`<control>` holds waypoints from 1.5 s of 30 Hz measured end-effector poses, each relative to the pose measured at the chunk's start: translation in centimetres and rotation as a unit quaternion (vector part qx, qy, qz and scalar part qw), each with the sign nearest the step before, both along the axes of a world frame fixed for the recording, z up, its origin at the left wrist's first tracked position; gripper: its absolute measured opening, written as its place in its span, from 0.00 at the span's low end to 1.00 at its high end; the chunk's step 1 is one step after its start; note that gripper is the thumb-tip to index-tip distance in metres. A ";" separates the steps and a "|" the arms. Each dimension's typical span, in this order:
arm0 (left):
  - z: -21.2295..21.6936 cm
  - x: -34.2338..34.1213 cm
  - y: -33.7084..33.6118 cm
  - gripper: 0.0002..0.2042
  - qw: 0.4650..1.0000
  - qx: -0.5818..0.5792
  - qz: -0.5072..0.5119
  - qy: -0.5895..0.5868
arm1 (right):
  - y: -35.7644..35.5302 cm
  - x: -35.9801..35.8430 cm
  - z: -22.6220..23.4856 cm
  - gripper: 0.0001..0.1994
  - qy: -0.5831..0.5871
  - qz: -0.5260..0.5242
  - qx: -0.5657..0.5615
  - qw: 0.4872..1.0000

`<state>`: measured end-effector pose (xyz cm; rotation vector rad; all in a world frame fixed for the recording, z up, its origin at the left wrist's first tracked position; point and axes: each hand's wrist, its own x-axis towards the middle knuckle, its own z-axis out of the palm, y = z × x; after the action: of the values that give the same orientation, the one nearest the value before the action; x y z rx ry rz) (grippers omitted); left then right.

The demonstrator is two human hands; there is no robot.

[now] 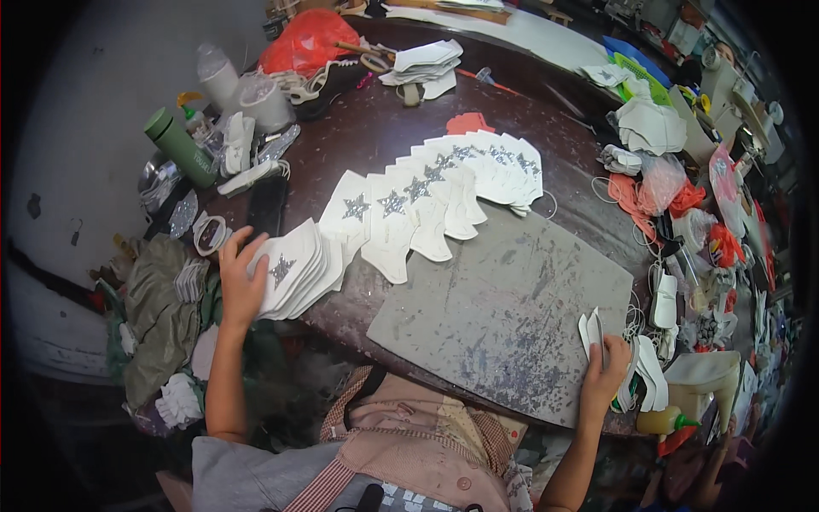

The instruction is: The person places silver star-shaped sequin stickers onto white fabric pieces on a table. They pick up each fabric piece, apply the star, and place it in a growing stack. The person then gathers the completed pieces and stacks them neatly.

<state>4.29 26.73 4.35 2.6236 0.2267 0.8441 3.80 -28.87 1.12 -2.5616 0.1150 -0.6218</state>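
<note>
A stack of white shoe-upper pieces (300, 275), the top one bearing a silver glitter star, lies at the table's left front edge. My left hand (242, 286) is at the stack's left side, fingers apart and touching its edge. From there similar star pieces (392, 213) fan out in an overlapping row toward the back right. On the right, my right hand (607, 369) is closed around small curved white pieces (589, 331) above the grey board's right edge. Its fingers partly hide them, so their number is unclear. More white strips (653, 375) lie just right of that hand.
A worn grey board (503, 316) covers the front middle of the dark table. At the back left are a green bottle (179, 147), white cups (263, 102) and a red plastic bag (311, 41). A yellow glue bottle (661, 421) and mixed scraps crowd the right edge.
</note>
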 end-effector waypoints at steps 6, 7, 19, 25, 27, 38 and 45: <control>5.7 5.1 -10.2 0.19 0.985 -0.031 -0.154 -0.076 | -2.0 0.1 0.9 0.12 -0.065 -0.070 0.240 0.966; 5.8 6.8 -12.9 0.20 0.967 -0.066 -0.240 -0.059 | -1.7 0.2 1.6 0.13 -0.073 -0.081 0.231 0.967; -0.4 24.8 -32.1 0.18 0.904 0.114 -0.349 0.218 | 5.4 -2.5 0.3 0.12 0.011 0.011 0.442 0.897; 0.2 26.8 -29.9 0.08 0.847 0.258 -0.418 0.205 | 5.1 -2.6 0.0 0.10 0.017 0.049 0.370 0.927; 1.2 26.0 -29.6 0.09 0.842 0.264 -0.444 0.157 | 5.0 -2.6 0.0 0.10 0.010 0.057 0.380 0.923; -0.2 16.7 -24.5 0.19 0.727 0.049 -0.670 0.140 | 3.4 -5.3 -1.1 0.10 -0.076 0.040 0.591 0.802; 0.2 22.6 -29.2 0.21 0.916 0.114 -0.284 0.259 | 4.3 -4.6 0.2 0.09 0.014 0.039 0.491 0.870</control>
<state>26.92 -2.50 4.55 2.8352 -0.5134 -0.0295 -0.85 -24.61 1.35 -1.5692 0.2580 -0.3464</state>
